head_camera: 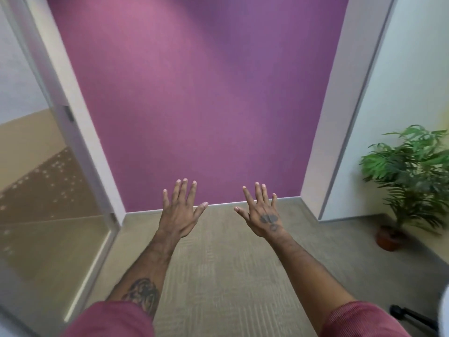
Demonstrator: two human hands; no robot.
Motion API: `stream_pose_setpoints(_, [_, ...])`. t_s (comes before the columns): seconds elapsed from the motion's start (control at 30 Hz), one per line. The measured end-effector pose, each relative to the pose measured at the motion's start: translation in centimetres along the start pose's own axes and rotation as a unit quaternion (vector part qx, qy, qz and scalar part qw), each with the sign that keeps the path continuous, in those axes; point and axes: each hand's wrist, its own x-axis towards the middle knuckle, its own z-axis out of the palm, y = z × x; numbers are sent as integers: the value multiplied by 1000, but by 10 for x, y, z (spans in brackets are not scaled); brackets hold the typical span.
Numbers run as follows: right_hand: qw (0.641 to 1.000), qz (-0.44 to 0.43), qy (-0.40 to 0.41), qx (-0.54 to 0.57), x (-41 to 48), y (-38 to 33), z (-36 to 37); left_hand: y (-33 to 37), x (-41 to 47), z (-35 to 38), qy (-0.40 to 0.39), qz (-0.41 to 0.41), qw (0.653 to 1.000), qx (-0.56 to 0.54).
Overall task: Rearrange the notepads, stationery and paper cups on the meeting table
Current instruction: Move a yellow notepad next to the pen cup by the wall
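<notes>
No notepads, stationery, cups or meeting table in view. Left hand (178, 210) and right hand (261, 215) raised, fingers (182, 193) spread wide, holding nothing; purple wall (206, 93) beyond fingertips, potted plant (408, 181) well right. Likely pre-start; next needs turning to find the meeting table.

place: office | cues: glass partition (46, 203), purple wall (199, 93), grey carpet (218, 263), potted plant (408, 171) in corner
</notes>
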Motion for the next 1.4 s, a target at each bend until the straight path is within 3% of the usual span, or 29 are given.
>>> stream_pose_setpoints(0.63, [963,261,54,-36,145,236,9,196,333,107,-14,258,963,-82])
stream_pose_setpoints(0.9, [923,376,57,-58,143,349,9,328,399,149,-26,359,927,-102])
stream_pose_setpoints(1.4, [882,461,58,-80,122,612,-31,617,478,186,-36,449,879,-156])
